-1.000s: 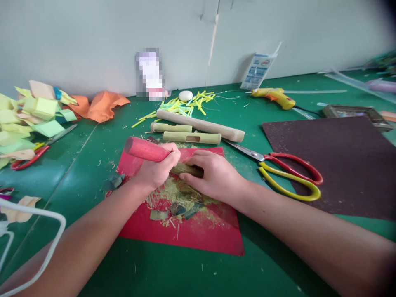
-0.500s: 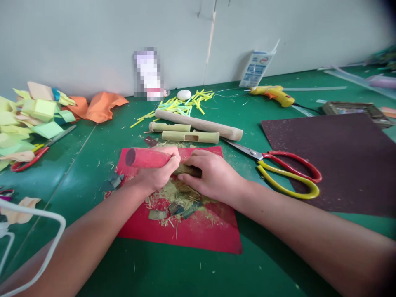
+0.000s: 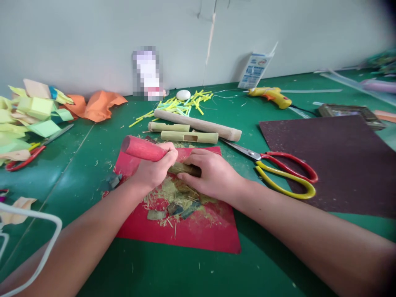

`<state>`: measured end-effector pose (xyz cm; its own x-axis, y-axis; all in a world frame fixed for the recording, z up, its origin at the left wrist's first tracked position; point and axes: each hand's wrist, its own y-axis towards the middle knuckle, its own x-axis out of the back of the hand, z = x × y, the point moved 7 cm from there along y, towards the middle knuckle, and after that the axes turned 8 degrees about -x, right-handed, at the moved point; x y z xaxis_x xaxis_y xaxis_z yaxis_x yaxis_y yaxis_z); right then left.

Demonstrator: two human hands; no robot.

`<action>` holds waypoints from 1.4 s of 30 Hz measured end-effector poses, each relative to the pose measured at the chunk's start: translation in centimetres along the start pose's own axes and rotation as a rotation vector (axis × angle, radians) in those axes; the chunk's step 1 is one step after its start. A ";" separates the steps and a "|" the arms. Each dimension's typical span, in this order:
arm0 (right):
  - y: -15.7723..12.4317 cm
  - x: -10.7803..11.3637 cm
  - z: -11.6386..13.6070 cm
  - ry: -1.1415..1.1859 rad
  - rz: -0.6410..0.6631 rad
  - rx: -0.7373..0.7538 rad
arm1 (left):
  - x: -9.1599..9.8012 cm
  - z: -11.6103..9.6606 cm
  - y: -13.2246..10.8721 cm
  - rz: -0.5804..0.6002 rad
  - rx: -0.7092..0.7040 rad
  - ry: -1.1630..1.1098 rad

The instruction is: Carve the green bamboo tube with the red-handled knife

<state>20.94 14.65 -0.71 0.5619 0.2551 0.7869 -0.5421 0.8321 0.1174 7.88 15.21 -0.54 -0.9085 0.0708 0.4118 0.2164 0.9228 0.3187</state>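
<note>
My left hand (image 3: 153, 170) is closed round the red handle (image 3: 140, 148) of a tool whose working end is hidden behind the fingers. My right hand (image 3: 213, 175) presses down on a short bamboo piece (image 3: 185, 168) and grips it, fingers curled over it. Both hands work over a red mat (image 3: 198, 231) on the green table. Bamboo shavings and dark chips (image 3: 173, 202) lie on the mat just below the hands.
Two cut bamboo tubes (image 3: 188, 136) and a wooden stick (image 3: 198, 123) lie behind the mat. Red-and-yellow scissors (image 3: 278, 171) sit to the right beside a dark sheet (image 3: 334, 161). A glue gun (image 3: 272, 95), yellow strips (image 3: 182, 105), paper scraps (image 3: 34, 119) and other scissors (image 3: 21, 154) lie around.
The red handle dipped toward level half a second ago and has tilted back up at its left end. My right hand stays on the bamboo piece.
</note>
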 end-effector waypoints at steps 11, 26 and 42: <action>0.2 0.0 -0.3 0.020 0.020 0.005 | -0.5 -1.0 0.1 0.045 -0.019 0.213; -0.1 -0.1 -0.3 0.018 0.007 0.014 | 0.0 -0.8 -0.6 0.046 -0.062 0.045; -0.2 0.0 0.2 -0.053 -0.001 0.063 | -0.4 -1.1 0.2 0.025 -0.003 0.252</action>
<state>20.90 14.39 -0.62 0.5292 0.2266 0.8177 -0.5806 0.7994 0.1542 8.71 14.97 0.27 -0.7851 -0.0035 0.6194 0.2390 0.9208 0.3081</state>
